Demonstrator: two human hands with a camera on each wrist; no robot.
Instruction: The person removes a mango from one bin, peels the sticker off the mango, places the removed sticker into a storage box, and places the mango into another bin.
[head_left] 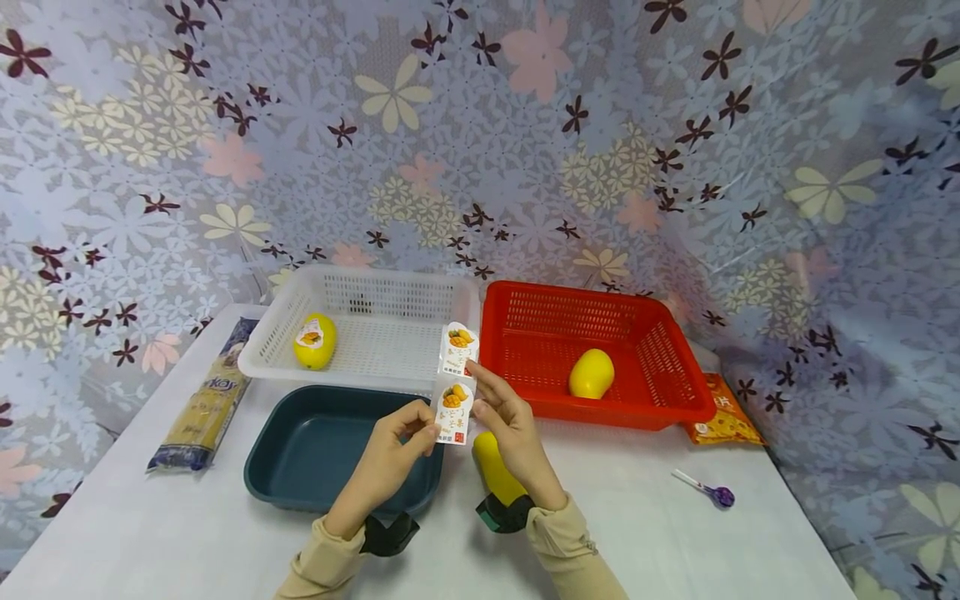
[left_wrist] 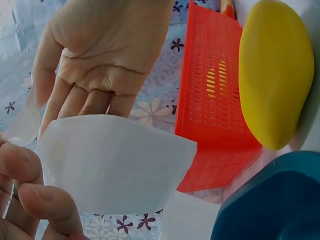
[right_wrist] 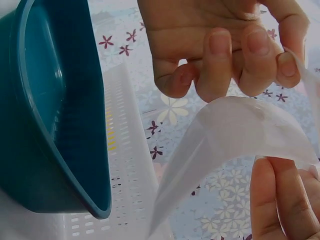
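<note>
A strip of mango-picture stickers (head_left: 453, 396) hangs upright between both hands above the table. My left hand (head_left: 392, 454) pinches its lower left edge between thumb and curled fingers. On the other side, my right hand (head_left: 517, 429) holds the strip's right edge with thumb and fingertips. Both wrist views show the plain white back of the strip (left_wrist: 115, 165), bent into a curve in the right wrist view. Partly hidden below the right hand lies a yellow mango (head_left: 493, 467). Another mango (head_left: 315, 350), bearing a similar sticker, sits in the white basket (head_left: 375, 287).
A red basket (head_left: 570, 304) holds a plain yellow mango (head_left: 592, 373). The dark teal tub (head_left: 281, 417) stands in front of the white basket. At the left lies a noodle packet (head_left: 202, 408); at the right, an orange snack bag (head_left: 723, 417) and a purple lollipop (head_left: 720, 497).
</note>
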